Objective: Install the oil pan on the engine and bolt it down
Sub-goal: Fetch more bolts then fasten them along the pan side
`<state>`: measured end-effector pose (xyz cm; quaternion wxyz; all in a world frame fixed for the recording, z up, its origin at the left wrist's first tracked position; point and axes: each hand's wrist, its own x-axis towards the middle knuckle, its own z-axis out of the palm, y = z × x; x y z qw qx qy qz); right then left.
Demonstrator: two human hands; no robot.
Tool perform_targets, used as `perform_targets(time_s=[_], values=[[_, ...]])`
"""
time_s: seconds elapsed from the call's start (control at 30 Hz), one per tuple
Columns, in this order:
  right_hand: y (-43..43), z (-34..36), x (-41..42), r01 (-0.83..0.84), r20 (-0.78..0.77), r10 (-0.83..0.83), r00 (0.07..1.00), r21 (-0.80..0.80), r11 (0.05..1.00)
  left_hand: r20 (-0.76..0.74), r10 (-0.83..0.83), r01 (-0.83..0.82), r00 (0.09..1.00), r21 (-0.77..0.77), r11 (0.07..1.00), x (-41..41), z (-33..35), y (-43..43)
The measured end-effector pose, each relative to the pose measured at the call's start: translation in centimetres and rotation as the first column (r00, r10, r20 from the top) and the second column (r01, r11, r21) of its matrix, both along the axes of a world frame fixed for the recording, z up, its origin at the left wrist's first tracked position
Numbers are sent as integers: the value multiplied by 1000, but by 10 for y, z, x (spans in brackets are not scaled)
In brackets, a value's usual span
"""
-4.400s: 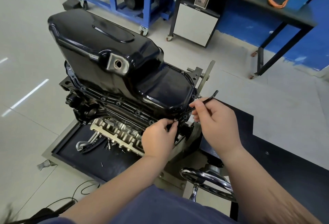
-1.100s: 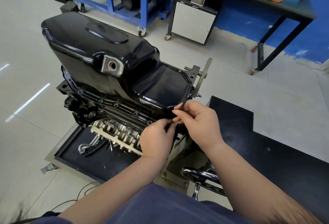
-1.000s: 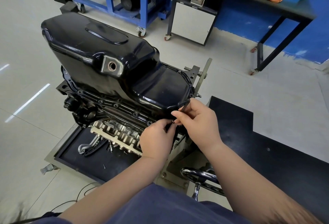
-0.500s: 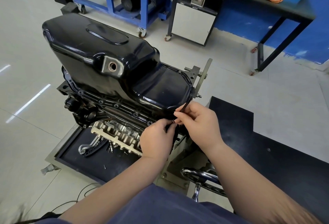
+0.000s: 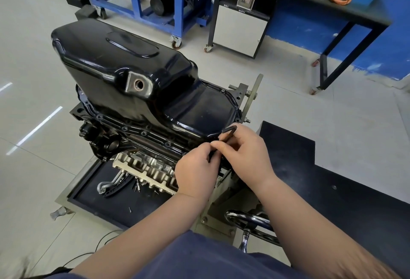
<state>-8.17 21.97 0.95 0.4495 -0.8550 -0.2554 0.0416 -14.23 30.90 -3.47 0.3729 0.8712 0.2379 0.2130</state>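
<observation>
Where the two forearms reach out over a chrome handwheel (image 5: 250, 220), the hands meet at the near right corner of the flange. The right hand (image 5: 246, 156) pinches a black L-shaped hex key (image 5: 229, 129), its bend poking above the fingers. The left hand (image 5: 195, 174) curls beside it, and what it grips is hidden. Their knuckles cover that corner's bolt. The oil pan (image 5: 133, 68) sits atop the engine (image 5: 104, 143). Beyond stand a blue cart (image 5: 177, 1) and a white cabinet (image 5: 239, 28).

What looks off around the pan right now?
The pan lies on the engine, but its drain hole is open, with no plug and a rusty rim. Small loose parts lie in the tray below. Nothing looks spilled.
</observation>
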Motion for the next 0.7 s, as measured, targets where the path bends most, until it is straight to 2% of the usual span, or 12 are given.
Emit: perform_targets(time_s=[0.17,0.47,0.57,0.63,0.7], values=[[-8,6,0,-114,-106,124,987,95,989,84,5,-7,996,23,1000,-1,0,-1],[-4,7,5,32,-131,-12,991,150,988,138,28,-29,990,9,1000,-1,1,-3],[-4,6,6,48,-83,-38,996,117,992,129,14,-12,991,-16,1000,0,-1,-2],[-5,6,6,0,-92,10,996,111,994,115,-5,5,993,1,1000,-1,-1,-2],[-8,7,5,-69,-164,92,982,138,988,117,-11,9,993,17,1000,-1,-2,-3]])
